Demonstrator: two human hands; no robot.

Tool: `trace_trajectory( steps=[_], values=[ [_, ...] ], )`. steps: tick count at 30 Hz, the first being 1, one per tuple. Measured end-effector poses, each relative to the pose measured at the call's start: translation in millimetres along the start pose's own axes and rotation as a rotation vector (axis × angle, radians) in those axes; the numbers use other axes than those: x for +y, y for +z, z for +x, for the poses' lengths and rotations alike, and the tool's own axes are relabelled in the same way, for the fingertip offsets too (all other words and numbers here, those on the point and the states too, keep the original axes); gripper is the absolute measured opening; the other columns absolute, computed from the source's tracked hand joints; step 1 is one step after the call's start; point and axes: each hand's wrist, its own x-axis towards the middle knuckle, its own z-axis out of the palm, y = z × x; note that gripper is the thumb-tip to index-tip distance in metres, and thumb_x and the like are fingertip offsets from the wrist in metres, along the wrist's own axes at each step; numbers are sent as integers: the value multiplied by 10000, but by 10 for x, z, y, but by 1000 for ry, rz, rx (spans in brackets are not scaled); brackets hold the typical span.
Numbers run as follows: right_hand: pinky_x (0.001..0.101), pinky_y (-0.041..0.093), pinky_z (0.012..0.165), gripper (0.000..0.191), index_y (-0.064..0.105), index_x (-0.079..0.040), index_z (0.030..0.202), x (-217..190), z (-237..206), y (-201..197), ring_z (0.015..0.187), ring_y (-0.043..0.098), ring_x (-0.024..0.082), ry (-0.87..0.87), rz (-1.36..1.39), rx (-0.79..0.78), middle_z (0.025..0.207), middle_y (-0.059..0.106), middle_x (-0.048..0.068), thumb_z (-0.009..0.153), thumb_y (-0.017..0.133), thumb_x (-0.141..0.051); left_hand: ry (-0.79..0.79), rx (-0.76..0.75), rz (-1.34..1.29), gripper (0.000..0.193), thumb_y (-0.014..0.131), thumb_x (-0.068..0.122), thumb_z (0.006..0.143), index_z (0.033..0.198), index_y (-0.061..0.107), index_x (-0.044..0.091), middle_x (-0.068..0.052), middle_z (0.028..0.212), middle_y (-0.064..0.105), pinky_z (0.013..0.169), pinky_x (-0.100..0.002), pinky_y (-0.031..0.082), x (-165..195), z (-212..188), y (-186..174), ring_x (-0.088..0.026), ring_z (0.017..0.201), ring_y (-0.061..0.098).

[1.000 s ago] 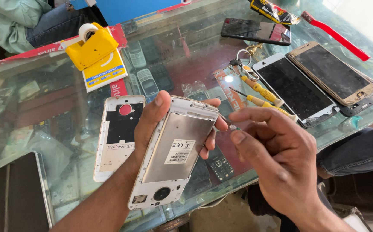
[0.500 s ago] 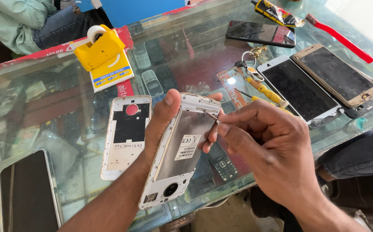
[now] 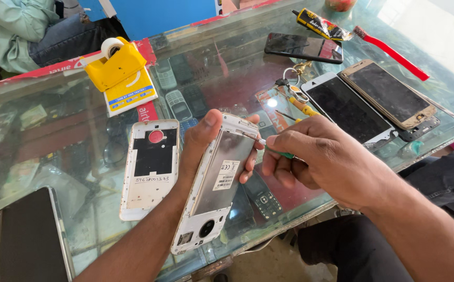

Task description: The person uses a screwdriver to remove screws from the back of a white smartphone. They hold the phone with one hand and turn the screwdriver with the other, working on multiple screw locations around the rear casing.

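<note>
Since the frame half a second back, right hand (image 3: 323,162) has shifted its tool tip from mid-back of the phone to the upper right edge; the phone sits slightly more upright in the grip.

Left hand (image 3: 206,143) holds the opened white smartphone with its silver metal back plate exposed (image 3: 214,183) at centre frame, raised above the glass bench (image 3: 70,136). Thumb lies along the left edge, fingers wrap behind and show at the right edge, likely to steady the body against tool pressure.

Right-hand fingers are pressed together, pinching a small green-handled screwdriver (image 3: 279,153), tip touching the phone's upper right edge; angle suggests work at the frame edge there.

Detached white plastic back cover (image 3: 149,167) lies flat, inner side up, just left of the phone. Yellow tape dispenser (image 3: 119,68) upper left. Two phones with dark screens (image 3: 368,102) at right, black glue tube (image 3: 318,25) at top.
</note>
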Motion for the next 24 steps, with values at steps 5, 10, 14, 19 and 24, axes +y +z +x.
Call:
trace_trajectory(
  steps=[5, 10, 14, 19, 24],
  values=[
    [335, 363, 405, 290, 816, -62, 842, -79, -51, 18, 391, 447, 132, -147, -611, 204, 524, 583, 68, 926, 654, -288, 21, 160, 144, 990, 724, 624, 851, 1368, 533, -198, -240, 907, 688, 477, -336, 556, 4, -88, 126, -235, 641, 674],
    [326, 499, 519, 190, 756, 5, 919, -43, -152, 121, 554, 635, 171, -966, -1042, 322, 691, 678, 74, 823, 700, -149, 35, 196, 193, 974, 724, 609, 850, 1333, 544, -218, -237, 875, 685, 457, -328, 549, 1, -101, 185, -221, 605, 660],
    [382, 490, 496, 191, 755, 22, 892, 42, -150, 172, 569, 648, 244, -1090, -1188, 457, 669, 673, 99, 814, 702, -144, -23, 177, 133, 994, 719, 632, 820, 1337, 528, -195, -230, 865, 681, 454, -338, 559, 24, -48, 169, -234, 611, 676],
    [345, 522, 532, 243, 780, -109, 883, -38, -185, 42, 532, 643, 181, -428, -905, 298, 569, 675, 36, 981, 618, -261, -20, 137, 100, 1019, 715, 640, 823, 1390, 499, -179, -212, 912, 673, 489, -344, 555, -3, -49, 183, -231, 658, 673],
    [447, 483, 551, 451, 725, 32, 741, -167, -109, 125, 529, 585, 329, -114, -671, 175, 563, 615, 154, 1040, 532, -245, 64, 190, 182, 985, 717, 632, 831, 1367, 521, -172, -205, 894, 677, 474, -323, 534, 19, -120, 238, -204, 636, 650]
  ],
)
